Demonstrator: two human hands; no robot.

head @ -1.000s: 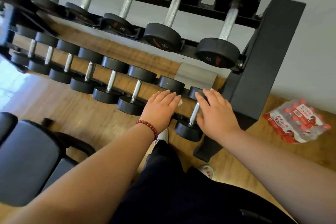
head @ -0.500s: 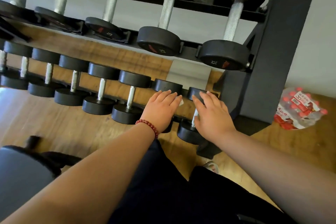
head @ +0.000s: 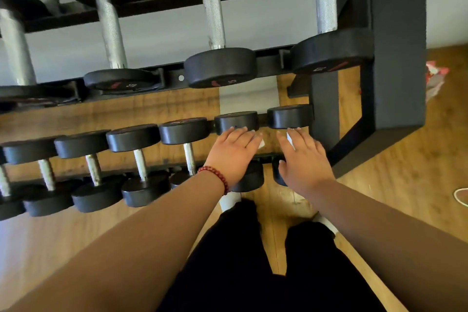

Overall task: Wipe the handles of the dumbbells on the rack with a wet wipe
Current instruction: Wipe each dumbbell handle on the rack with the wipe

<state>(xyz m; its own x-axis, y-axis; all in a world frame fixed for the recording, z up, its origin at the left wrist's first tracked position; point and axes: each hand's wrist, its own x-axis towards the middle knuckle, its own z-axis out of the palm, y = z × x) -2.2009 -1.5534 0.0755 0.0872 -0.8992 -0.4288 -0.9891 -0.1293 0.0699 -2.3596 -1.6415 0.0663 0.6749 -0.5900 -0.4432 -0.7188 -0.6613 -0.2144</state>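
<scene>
Dumbbells [head: 220,68] fill both tiers of the black rack [head: 397,58]. At the right end of the lower tier, the left grip [head: 233,153] lies flat with fingers nearly straight, pressing a wet wipe [head: 260,144] down over the second-last dumbbell. The right grip [head: 305,162] rests released, fingers extended, across the last one.

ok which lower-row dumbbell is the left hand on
The second dumbbell from the right: left hand covers its handle, wet wipe peeking out beside the fingers.
</scene>
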